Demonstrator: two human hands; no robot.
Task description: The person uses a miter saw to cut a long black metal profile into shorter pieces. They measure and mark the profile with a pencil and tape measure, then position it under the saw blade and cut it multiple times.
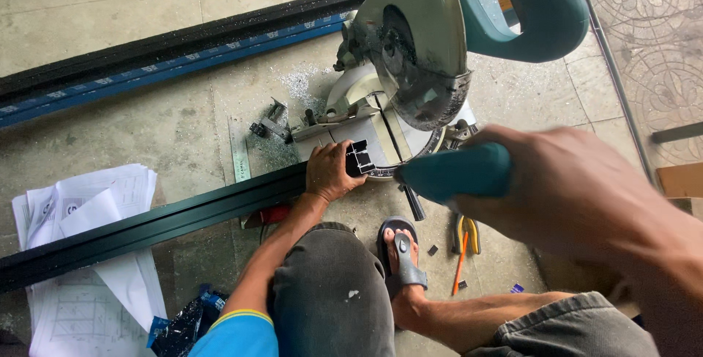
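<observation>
Left hand (333,172) is clamped on the dark metal bar (146,229), right hand (556,181) clamped on the saw handle (454,172) — the bar could shift, fingers being near the blade (417,71).

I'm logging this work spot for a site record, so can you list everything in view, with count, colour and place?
Mitre saw: one, silver blade guard, teal body, on the floor at top centre.
Saw handle: one, teal, in the right hand.
Long profile: one, dark green, lying from lower left to the saw base.
Stacked profiles: several, black and blue, along the top left.
Paper sheets: a pile, white, left, under the long profile.
Steel ruler: one, grey, left of the saw.
Pencil: one, orange, by the foot.
Sandal: one, grey, on the foot.
Left hand: pressing the long profile's end at the saw base.
Right hand: gripping the saw handle.
</observation>
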